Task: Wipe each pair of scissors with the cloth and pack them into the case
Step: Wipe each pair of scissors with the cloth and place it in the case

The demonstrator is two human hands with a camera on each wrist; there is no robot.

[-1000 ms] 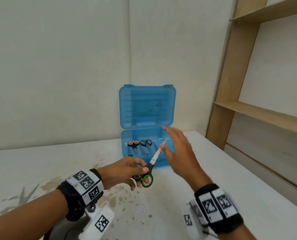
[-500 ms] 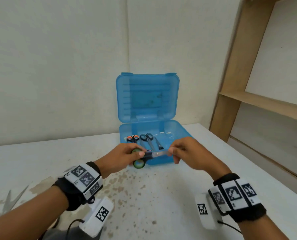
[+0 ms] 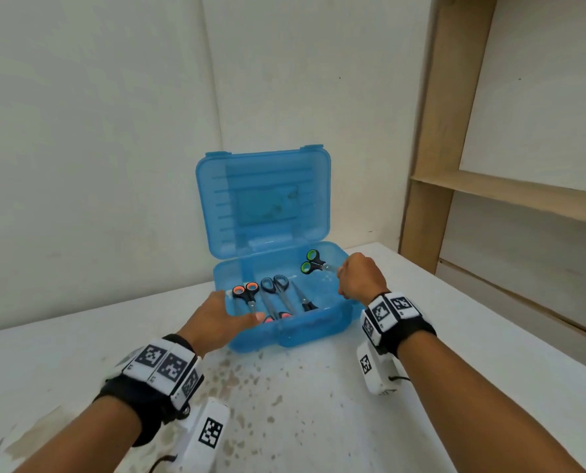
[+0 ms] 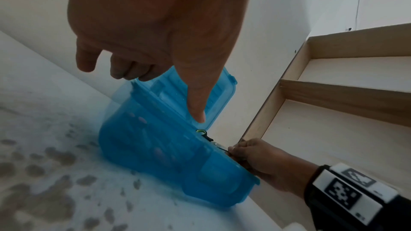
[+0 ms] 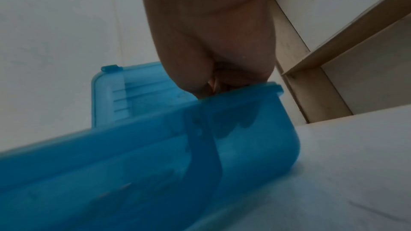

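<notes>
The blue plastic case [image 3: 318, 327] stands open on the table with its lid upright. Inside lie orange-handled scissors [image 3: 246, 291], grey-blue-handled scissors [image 3: 275, 285] and other pairs near the front wall. My right hand [image 3: 341, 273] pinches the blades of the green-handled scissors [image 3: 310, 262] and holds them over the right end of the case, handles pointing left. The left wrist view shows the same green handle [image 4: 201, 131] just above the case rim. My left hand [image 3: 231, 314] holds nothing and sits at the front-left rim, thumb stretched out. No cloth is in view.
The white table [image 3: 284, 404] is stained brown in front of the case. A wooden shelf unit [image 3: 428, 165] rises at the right behind the table's corner. A wall stands close behind the case. The table's right edge runs diagonally past my right arm.
The green-handled scissors passed from my left hand to my right, which carried them by the blades over the case's right end. My left hand let go and moved to the front-left rim.
</notes>
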